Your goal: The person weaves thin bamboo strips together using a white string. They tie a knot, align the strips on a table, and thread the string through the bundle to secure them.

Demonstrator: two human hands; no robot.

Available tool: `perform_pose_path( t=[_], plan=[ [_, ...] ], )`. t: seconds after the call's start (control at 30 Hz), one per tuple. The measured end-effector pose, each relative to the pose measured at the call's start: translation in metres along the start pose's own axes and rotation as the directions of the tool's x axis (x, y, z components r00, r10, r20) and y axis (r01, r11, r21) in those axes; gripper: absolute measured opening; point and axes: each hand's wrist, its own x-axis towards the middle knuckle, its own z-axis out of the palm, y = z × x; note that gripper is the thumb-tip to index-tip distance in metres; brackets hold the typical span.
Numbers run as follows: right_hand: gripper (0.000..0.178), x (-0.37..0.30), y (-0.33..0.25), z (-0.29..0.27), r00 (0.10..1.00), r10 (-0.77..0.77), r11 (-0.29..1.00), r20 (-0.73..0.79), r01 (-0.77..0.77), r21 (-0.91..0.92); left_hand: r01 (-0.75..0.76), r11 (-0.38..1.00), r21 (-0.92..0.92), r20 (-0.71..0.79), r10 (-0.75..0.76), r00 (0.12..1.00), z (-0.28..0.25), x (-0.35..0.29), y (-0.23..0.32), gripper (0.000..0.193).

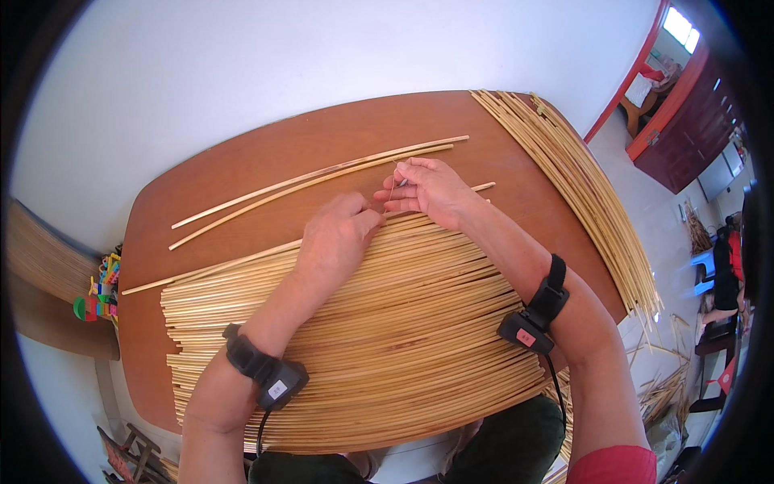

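A broad mat of thin yellow stalks [403, 323], laid side by side, covers the near part of the brown table [500, 145]. One longer stalk [218, 266] lies along its far edge, both ends sticking out. My left hand [334, 234] is closed at that edge, its fingertips bent down at the stalk; what they grip is hidden. Just to the right and a little above, my right hand [427, 194] pinches a thin, needle-like strand [393, 192] between thumb and finger, the other fingers loosely curled.
Two loose stalks [322, 174] lie beyond the mat. A long bundle of stalks [580, 185] runs along the table's right side. Colourful toy blocks [105, 286] stand at left. Stalk scraps [665, 375] litter the floor at right. Black straps with cabled boxes [278, 383] sit on both forearms.
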Motion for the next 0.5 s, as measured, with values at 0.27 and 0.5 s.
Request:
perform_pose_path(
  t=[0.27, 0.5],
  plan=[
    [0.017, -0.0021, 0.0028, -0.0045, 0.999, -0.040, 0.997, 0.012, 0.039, 0.071, 0.066, 0.995, -0.078, 0.003, -0.066, 0.998, -0.0045, -0.0009, 0.0033, 0.006],
    [0.018, -0.0013, 0.0101, -0.0089, 0.994, -0.110, 0.990, 0.010, 0.109, 0.086, 0.087, 0.994, -0.063, 0.042, -0.085, 0.996, -0.0074, -0.0016, 0.0015, 0.008]
  ],
)
